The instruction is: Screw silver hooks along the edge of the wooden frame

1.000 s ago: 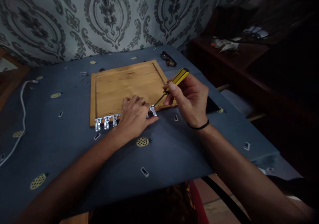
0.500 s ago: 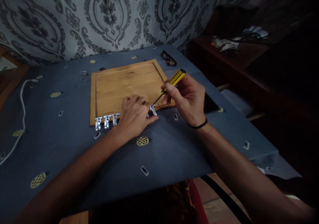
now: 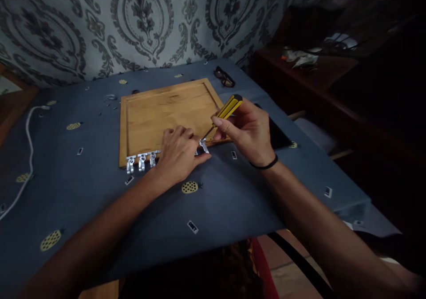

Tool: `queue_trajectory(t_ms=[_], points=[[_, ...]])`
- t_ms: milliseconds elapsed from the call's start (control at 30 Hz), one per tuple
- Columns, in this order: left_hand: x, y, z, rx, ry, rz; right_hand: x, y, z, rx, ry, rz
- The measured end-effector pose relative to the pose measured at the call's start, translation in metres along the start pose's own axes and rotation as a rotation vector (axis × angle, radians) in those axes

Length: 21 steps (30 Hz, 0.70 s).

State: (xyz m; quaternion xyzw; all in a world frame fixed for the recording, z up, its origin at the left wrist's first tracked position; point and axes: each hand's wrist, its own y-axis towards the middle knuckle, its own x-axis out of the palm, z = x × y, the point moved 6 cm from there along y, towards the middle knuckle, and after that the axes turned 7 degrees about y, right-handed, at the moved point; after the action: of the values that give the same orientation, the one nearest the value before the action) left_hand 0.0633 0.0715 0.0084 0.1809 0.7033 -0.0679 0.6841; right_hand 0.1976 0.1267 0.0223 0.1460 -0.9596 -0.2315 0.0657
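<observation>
In my right hand (image 3: 251, 132) is a yellow and black screwdriver (image 3: 229, 107), gripped by its handle and tilted. Its tip meets the metal hook rail (image 3: 156, 152) beside the rightmost visible hook (image 3: 203, 146). My left hand (image 3: 179, 152) grips the rail against the near edge of a framed wooden board (image 3: 166, 112), fingers bent over the top and thumb below. Several silver hooks (image 3: 142, 161) show left of that hand; it hides the rail's middle. The screw under the tip is too small to make out.
The board lies on a blue patterned tablecloth (image 3: 100, 210). Sunglasses (image 3: 224, 76) lie behind its far right corner. Small metal bits (image 3: 109, 97) lie to the left, and a white cable (image 3: 29, 135) runs farther left. A flat black object (image 3: 278, 132) lies by my right hand.
My right hand and the screwdriver handle have shifted slightly left and lower, with the tip staying at the same hook. My left hand keeps its place.
</observation>
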Motion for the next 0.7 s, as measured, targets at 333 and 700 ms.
queue_trajectory(t_ms=[333,700], points=[[-0.0008,0.0005,0.0007,-0.004,0.013,0.000,0.0050,-0.0018,-0.0016,0.035,0.021,-0.054],[-0.0010,0.0003,0.0011,-0.015,-0.007,-0.045,0.0018,-0.0021,-0.0013,0.038,0.026,0.030]])
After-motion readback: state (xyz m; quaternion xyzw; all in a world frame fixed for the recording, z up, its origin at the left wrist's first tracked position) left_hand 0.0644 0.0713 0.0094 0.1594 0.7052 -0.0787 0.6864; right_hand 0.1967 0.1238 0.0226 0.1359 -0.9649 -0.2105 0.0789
